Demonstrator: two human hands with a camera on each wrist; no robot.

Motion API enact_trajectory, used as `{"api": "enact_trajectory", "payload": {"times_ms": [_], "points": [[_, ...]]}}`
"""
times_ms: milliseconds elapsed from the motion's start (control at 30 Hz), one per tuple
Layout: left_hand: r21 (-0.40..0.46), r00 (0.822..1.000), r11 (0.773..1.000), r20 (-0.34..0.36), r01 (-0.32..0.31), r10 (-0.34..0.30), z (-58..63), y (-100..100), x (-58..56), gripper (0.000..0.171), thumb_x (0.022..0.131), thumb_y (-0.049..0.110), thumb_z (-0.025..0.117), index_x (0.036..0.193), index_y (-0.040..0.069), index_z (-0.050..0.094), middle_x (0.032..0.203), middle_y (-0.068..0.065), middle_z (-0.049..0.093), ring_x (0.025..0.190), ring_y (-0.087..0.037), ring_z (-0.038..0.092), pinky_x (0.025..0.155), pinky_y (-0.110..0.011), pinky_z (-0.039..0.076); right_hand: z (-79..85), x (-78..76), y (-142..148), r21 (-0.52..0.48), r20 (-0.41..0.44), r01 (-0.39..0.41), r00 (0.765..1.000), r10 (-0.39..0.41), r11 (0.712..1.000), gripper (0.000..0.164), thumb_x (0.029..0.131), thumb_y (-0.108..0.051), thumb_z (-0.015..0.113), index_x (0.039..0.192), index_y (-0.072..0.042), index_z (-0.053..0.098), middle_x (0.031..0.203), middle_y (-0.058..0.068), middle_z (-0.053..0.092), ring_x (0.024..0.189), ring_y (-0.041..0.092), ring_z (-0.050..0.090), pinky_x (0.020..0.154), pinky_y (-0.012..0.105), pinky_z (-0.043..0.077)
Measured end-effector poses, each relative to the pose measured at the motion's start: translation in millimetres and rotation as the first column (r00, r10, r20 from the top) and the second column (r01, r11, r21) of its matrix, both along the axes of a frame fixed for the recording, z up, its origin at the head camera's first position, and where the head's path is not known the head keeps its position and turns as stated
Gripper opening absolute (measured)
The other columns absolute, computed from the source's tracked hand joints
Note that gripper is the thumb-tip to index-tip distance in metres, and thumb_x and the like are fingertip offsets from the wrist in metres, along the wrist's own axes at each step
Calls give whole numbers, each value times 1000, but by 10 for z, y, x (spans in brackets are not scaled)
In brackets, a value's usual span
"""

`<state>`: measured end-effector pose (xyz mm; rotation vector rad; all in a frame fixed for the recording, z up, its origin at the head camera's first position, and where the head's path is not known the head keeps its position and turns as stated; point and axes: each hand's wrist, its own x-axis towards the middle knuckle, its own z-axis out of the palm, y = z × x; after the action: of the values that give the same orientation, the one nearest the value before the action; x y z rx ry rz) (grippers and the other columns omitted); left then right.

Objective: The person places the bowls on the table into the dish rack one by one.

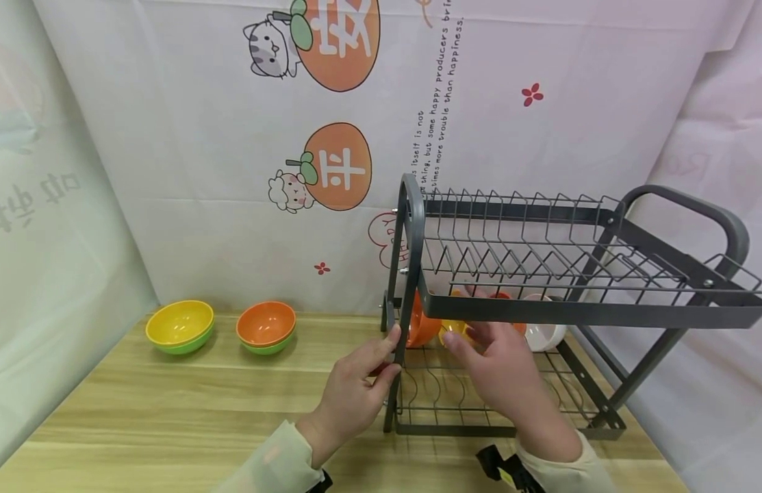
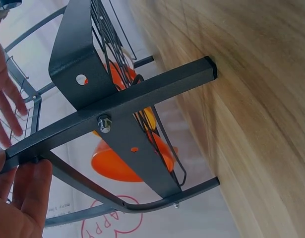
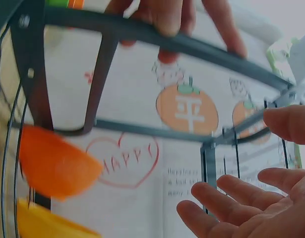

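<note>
A dark grey two-tier dish rack (image 1: 590, 312) stands on the wooden table. My left hand (image 1: 354, 392) grips its front left post, thumb on one side and fingers on the other, as the left wrist view also shows. Between the tiers reaches my right hand (image 1: 506, 373), fingers spread and holding nothing. Behind it on the lower tier, an orange bowl (image 1: 421, 329), a yellow bowl (image 1: 452, 327) and a white bowl (image 1: 545, 335) stand on edge. Another orange piece is mostly hidden by the right hand and upper tier. In the right wrist view the open right palm (image 3: 271, 213) is apart from the orange bowl (image 3: 55, 166).
Left of the rack, a yellow bowl (image 1: 180, 323) is nested on a green one (image 1: 186, 346), and an orange bowl (image 1: 266, 323) on another green one (image 1: 268, 347). A printed white cloth (image 1: 479, 137) hangs behind the table (image 1: 171, 424). The upper tier overhangs the right hand.
</note>
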<state>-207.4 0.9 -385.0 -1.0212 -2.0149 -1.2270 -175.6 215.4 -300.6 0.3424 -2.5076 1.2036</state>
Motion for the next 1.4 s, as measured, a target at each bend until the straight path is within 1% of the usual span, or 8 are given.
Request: {"api": "enact_trajectory", "payload": {"times_ms": [367,667,967,1067,1200,1233,1300,1400], "points": [[76,999,997,30,18,-20,-43,22,14,58,86,2,66,138,16,46,98,3,63,75,-5,57,65,-17,52,-66,30,-426,-113,-49,-122,992,117,986,69,88,-35,65,144,-44,27,126,-1,55,109,19,56,85,46,50],[246,999,968,-11,45,-44,-75,60,-16,38,78,-4,71,115,2,65,85,-6,68,61,-12,55,51,-17,47,-123,-19,-632,-237,-84,-129,990,112,963,29,89,-25,65,117,-30,63,107,-3,63,85,9,64,66,31,55],[274,991,961,118,28,-63,-49,24,28,27,84,9,70,110,7,68,92,4,68,70,-10,62,55,-22,53,-267,-87,-727,-193,-229,-101,972,55,976,18,87,-17,67,105,-16,65,90,-5,67,73,6,63,59,27,55],[297,954,952,262,67,-149,-22,-18,41,27,85,10,69,112,9,68,98,4,68,80,-13,64,63,-25,55,-289,-108,-723,-138,-294,-108,954,63,985,18,88,-16,66,107,-15,64,92,-5,66,74,3,62,59,25,55],[315,807,944,528,101,-263,73,-147,55,26,90,18,63,116,14,68,110,1,65,97,-18,61,75,-31,54,-298,-113,-715,-79,-329,-100,942,69,992,30,90,-16,63,120,-13,59,94,-5,65,72,3,60,58,22,54],[305,781,947,565,103,-267,96,-183,51,26,91,19,62,117,15,67,112,-1,64,99,-19,60,77,-31,54,-300,-114,-713,-64,-338,-94,939,67,993,32,90,-16,63,122,-13,58,94,-5,65,71,3,59,57,22,53],[273,753,958,611,87,-243,145,-255,39,28,92,22,61,119,15,66,113,-3,63,101,-21,59,79,-32,53,-305,-113,-710,-37,-353,-84,933,66,996,39,91,-15,62,129,-13,54,94,-7,64,69,3,56,55,21,51],[156,748,988,656,-5,-100,201,-380,-10,34,91,30,61,124,23,61,114,0,61,100,-19,58,79,-33,52,-308,-111,-709,-8,-375,-81,924,72,997,48,91,-13,62,136,-13,47,94,-8,63,67,3,53,54,21,50]]}}
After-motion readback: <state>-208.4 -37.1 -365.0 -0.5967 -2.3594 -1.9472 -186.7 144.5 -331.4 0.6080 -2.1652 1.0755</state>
